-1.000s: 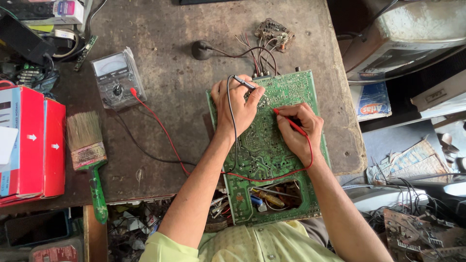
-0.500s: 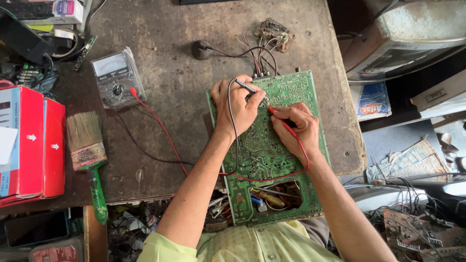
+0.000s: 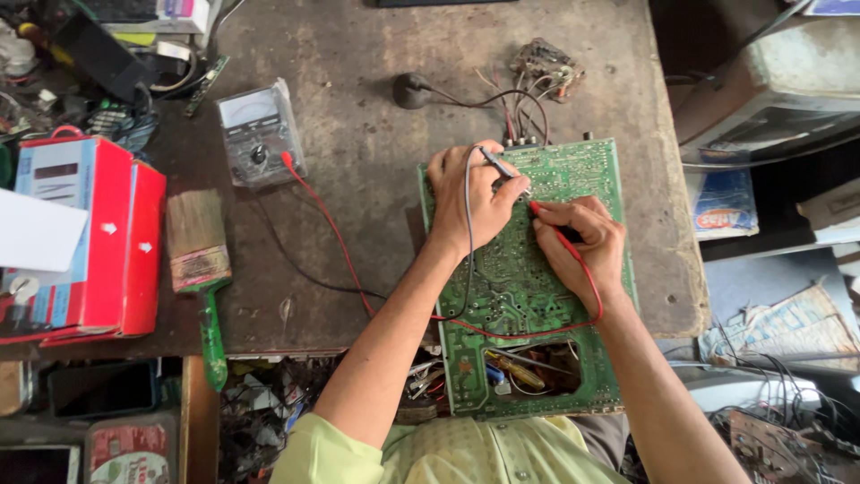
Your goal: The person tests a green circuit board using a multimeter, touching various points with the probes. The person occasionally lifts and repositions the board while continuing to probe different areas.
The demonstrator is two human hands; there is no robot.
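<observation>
two probe tips sit on the solder side of the green circuit board [image 3: 524,287] near the centre of the frame, very close together just below its top edge. the left hand [image 3: 470,202] has its fingers closed around the black probe [image 3: 502,168], pinching it like a pen; the right hand [image 3: 578,246] has its fingers clamped on the red probe [image 3: 548,221] in the same way. both tips look to be touching the board, so a reading seems to be under way rather than finished. the red lead [image 3: 336,235] runs from the right hand, loops under the wrist and crosses the worn table [image 3: 358,152] to the analog meter [image 3: 258,134] at upper left. the board overhangs the table's lower edge toward the person. a paintbrush [image 3: 199,260] with a green handle and a red box [image 3: 107,242] lie untouched at the left. most of the board is not being probed.
</observation>
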